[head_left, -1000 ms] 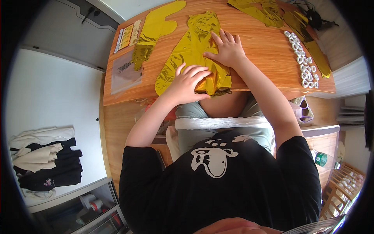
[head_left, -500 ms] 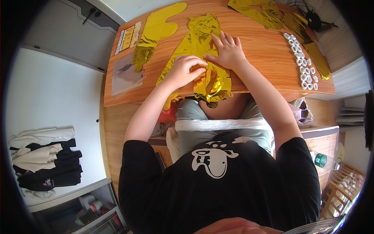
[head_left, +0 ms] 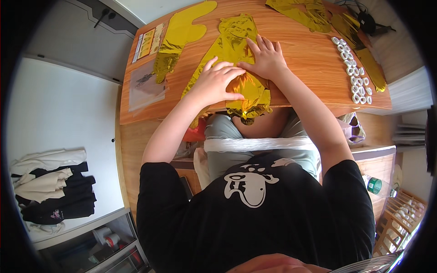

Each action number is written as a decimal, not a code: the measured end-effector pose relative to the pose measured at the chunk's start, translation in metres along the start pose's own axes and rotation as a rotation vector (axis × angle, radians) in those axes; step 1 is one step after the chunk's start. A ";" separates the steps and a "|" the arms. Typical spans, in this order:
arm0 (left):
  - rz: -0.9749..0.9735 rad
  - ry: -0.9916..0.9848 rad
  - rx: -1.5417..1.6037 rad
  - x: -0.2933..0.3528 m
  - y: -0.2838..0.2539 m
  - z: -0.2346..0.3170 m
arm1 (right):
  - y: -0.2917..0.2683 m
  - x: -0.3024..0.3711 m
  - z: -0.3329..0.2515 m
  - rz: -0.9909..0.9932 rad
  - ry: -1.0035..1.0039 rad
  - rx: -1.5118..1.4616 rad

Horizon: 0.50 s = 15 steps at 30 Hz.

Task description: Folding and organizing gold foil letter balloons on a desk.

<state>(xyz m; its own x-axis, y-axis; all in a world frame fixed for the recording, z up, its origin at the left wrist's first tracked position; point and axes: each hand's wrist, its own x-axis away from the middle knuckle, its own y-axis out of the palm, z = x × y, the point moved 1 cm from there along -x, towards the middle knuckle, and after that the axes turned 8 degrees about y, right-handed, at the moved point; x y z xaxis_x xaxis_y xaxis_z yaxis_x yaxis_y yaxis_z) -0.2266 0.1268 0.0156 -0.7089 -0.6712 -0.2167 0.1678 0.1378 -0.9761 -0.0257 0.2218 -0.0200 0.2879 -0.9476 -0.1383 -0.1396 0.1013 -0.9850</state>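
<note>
A flat, shiny gold foil balloon (head_left: 223,45) lies creased in front of me, its near end hanging over the table's front edge. My left hand (head_left: 215,84) rests on its left and middle part, fingers spread, thumb apart from them and pointing right. Flat on the foil's right edge and the wood beside it lies my right hand (head_left: 267,58), fingers stretched away from me. Neither hand grips anything that I can see. Beyond my left hand, another gold foil balloon (head_left: 182,34) lies flat on the table.
The wooden table (head_left: 309,68) bears several white ribbon rolls (head_left: 355,82) in rows at the right. More gold foil balloons (head_left: 305,16) lie at the far right, near a black device with a cable (head_left: 366,20). A clear plastic bag (head_left: 148,88) and a printed card (head_left: 148,43) lie left.
My left hand has opened from a curled pose, its fingers spreading over the foil and its thumb moving nearer to me. My right hand has stayed almost in place.
</note>
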 end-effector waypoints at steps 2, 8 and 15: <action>-0.019 0.002 -0.025 -0.001 -0.002 0.002 | 0.001 0.000 0.001 0.010 0.001 -0.015; -0.119 -0.031 0.053 -0.001 -0.006 0.005 | 0.000 0.000 -0.001 0.004 0.000 -0.002; -0.105 -0.027 0.053 0.004 -0.002 0.017 | 0.001 0.000 0.001 0.006 0.003 -0.013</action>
<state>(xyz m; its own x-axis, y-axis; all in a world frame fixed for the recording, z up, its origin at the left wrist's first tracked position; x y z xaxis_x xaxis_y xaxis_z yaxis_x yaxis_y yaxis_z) -0.2177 0.1114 0.0168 -0.7058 -0.6995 -0.1118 0.1302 0.0270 -0.9911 -0.0244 0.2220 -0.0207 0.2843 -0.9478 -0.1442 -0.1541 0.1033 -0.9826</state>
